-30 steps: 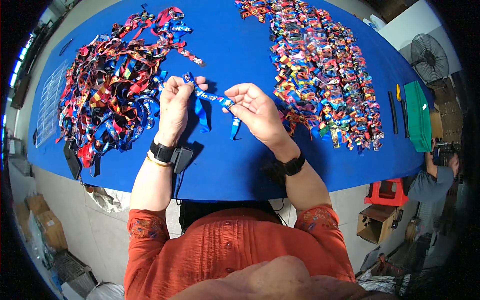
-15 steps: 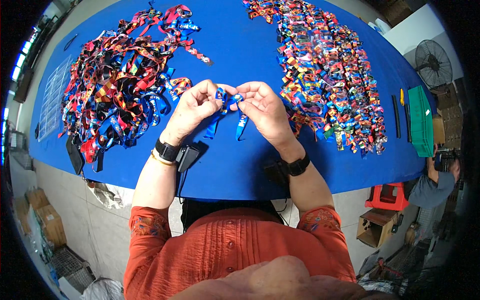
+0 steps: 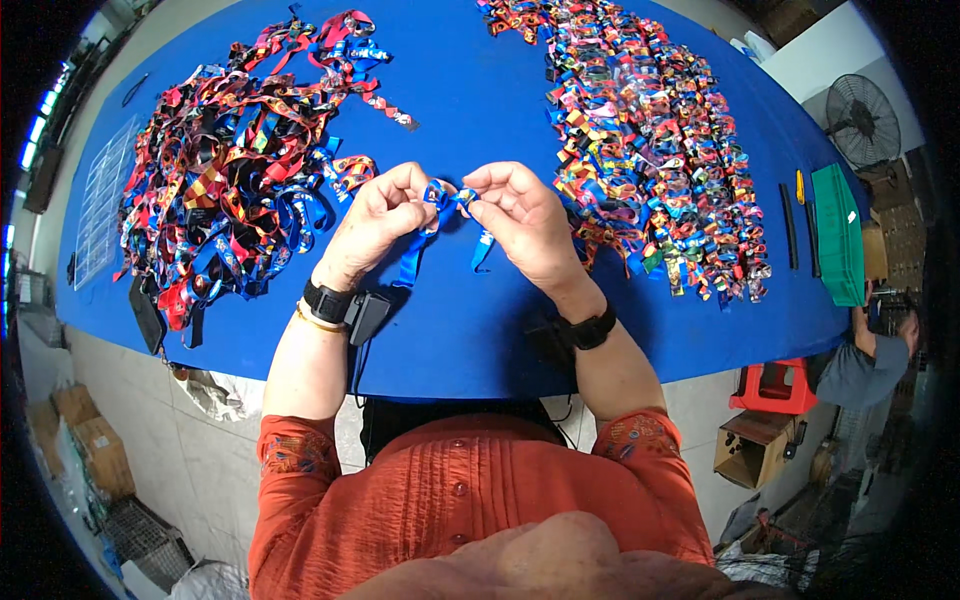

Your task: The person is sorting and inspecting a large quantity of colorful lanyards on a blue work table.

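Above the middle of the blue table, both hands pinch one blue printed ribbon strap (image 3: pixel 411 262). My left hand (image 3: pixel 382 215) closes thumb and forefinger on a looped part of it. Opposite, my right hand (image 3: pixel 526 218) pinches the other side of the loop, which looks like a bow or knot between the fingertips. Two loose tails hang below the hands. To the left lies a tangled heap of red, blue and black straps (image 3: pixel 225 170). On the right, many small folded strap bundles (image 3: pixel 650 150) lie in dense rows.
The blue table (image 3: pixel 450 345) spans the view. A clear divided tray (image 3: pixel 105 220) rests at its left edge. At the right edge are a green bin (image 3: pixel 838 235), black rods (image 3: pixel 789 225) and a fan (image 3: pixel 862 120). Another person's arm (image 3: pixel 868 370) shows near a red stool (image 3: pixel 775 388).
The loop between my fingertips looks drawn out wider, more like a bow. Both hands have shifted only slightly, and the left tail hangs a little farther left.
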The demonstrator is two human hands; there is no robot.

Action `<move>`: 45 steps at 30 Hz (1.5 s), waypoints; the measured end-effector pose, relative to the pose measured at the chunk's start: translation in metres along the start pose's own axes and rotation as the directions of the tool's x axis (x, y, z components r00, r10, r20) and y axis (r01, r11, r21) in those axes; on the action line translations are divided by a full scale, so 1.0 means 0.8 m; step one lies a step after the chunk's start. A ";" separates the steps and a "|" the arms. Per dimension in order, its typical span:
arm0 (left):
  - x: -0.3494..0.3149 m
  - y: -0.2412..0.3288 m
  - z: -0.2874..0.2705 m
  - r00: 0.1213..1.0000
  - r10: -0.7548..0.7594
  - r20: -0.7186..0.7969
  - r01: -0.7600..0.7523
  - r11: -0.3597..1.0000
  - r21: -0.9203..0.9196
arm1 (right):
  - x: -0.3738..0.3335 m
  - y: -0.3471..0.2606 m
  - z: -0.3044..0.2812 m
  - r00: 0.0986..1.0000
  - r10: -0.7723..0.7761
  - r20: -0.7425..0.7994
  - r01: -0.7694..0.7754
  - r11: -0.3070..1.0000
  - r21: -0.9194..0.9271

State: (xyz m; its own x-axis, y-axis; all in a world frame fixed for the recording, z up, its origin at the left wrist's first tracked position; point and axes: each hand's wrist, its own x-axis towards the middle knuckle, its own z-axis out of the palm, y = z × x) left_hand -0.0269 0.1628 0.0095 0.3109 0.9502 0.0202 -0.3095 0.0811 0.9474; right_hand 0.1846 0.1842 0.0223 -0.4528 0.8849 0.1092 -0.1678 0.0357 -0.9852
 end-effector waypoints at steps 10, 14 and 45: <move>0.002 0.001 -0.004 0.997 -0.055 0.057 0.060 0.995 -0.077 | 0.002 0.004 -0.004 0.995 -0.093 -0.031 0.092 0.995 -0.034; 0.002 -0.006 -0.006 0.993 -0.068 0.096 0.076 0.993 -0.091 | 0.003 0.008 -0.005 0.988 -0.133 -0.072 0.126 0.987 -0.096; 0.010 -0.006 0.005 0.947 0.141 -0.289 -0.196 0.965 -0.174 | 0.004 0.007 0.000 0.954 -0.136 -0.267 0.074 0.970 -0.230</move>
State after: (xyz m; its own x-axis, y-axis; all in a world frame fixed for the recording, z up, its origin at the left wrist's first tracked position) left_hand -0.0194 0.1690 0.0065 -0.0089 0.9981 0.0602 -0.5157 -0.0562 0.8549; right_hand 0.1823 0.1868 0.0175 -0.1753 0.9634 0.2030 0.0047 0.2070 -0.9783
